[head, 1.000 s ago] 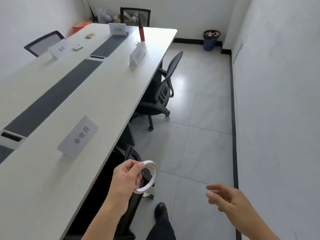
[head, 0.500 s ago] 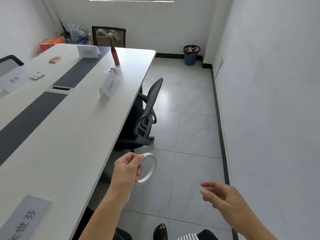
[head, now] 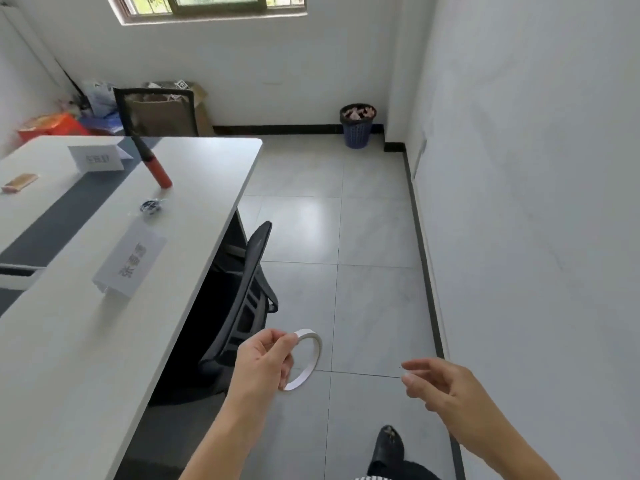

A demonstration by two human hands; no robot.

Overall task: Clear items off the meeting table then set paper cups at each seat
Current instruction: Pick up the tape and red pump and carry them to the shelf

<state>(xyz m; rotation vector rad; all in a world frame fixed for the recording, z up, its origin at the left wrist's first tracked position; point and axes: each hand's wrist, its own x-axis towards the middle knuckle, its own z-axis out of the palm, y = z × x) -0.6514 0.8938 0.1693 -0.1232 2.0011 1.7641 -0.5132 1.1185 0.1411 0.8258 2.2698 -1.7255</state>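
Observation:
My left hand pinches a thin white tape roll over the floor, just right of the long white meeting table. My right hand hangs beside it with loosely curled fingers and holds nothing. On the table's far end stand a red and black bottle-like item, a small shiny wrapper and a tan flat object. White name cards stand along the table.
A black office chair is tucked under the table just ahead of my left hand. Another chair stands at the far end before boxes and bags. A blue wastebasket sits in the far corner. The white wall runs close on the right.
I have walked forward along the table's right side; the far end and wastebasket are nearer. My left hand keeps the tape roll and my right hand stays empty.

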